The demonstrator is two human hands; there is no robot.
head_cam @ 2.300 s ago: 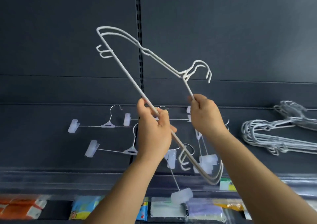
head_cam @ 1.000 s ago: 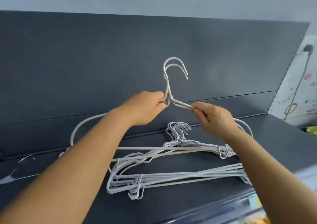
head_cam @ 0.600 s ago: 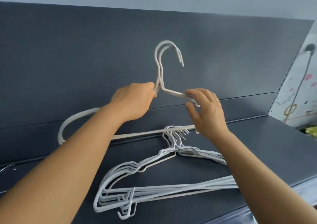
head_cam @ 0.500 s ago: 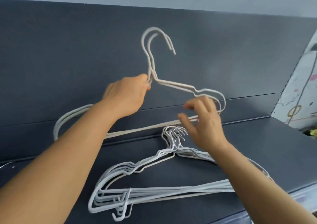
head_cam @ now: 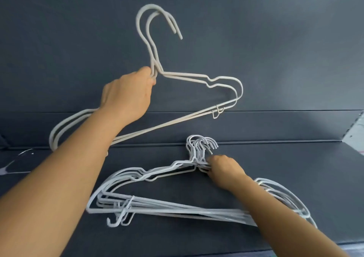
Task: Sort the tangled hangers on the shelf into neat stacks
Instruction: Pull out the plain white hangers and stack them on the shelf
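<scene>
Two cream wire hangers (head_cam: 199,77), held together, stand upright in the air in front of the dark back panel. My left hand (head_cam: 128,95) grips them at the neck, just below their hooks. A stack of several white wire hangers (head_cam: 149,209) lies flat on the dark shelf (head_cam: 295,158), hooks pointing to the back. My right hand (head_cam: 224,168) is down on that stack and its fingers curl on the necks right below the bunched hooks (head_cam: 201,142). My right forearm hides the stack's right half.
A clear clip hanger (head_cam: 17,162) shows partly at the far left edge of the shelf. The shelf's right end meets a light wall (head_cam: 356,136). The shelf's front edge runs along the bottom right.
My right hand let go of the two cream hangers and dropped onto the necks of the stack on the shelf. My left hand keeps the pair raised, a little higher in view.
</scene>
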